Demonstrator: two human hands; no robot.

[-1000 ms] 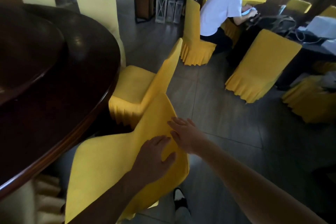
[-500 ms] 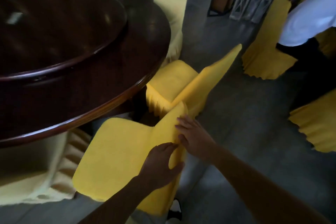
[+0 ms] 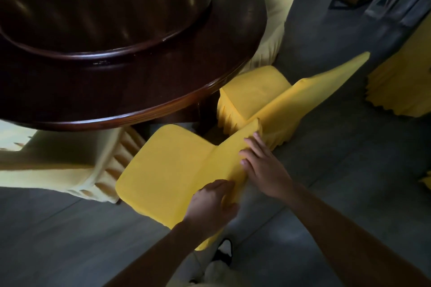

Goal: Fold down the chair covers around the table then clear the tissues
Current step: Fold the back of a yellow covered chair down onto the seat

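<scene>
Left hand (image 3: 211, 207): fingers curled over the backrest's top edge, gripping the yellow chair cover (image 3: 168, 168).
Right hand (image 3: 262, 165): fingers straight, pressing flat on the cover's back.
Cover: smooth bright yellow, bunched slightly under the right fingertips, beside the dark round table (image 3: 163, 86).

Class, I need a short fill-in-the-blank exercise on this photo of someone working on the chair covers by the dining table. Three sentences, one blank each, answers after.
1. Both hands rest on a chair cover whose colour is ____.
2. The dark wooden table is ____ in shape.
3. The left hand lies nearer the camera than the ____ hand.

Answers: yellow; round; right
</scene>
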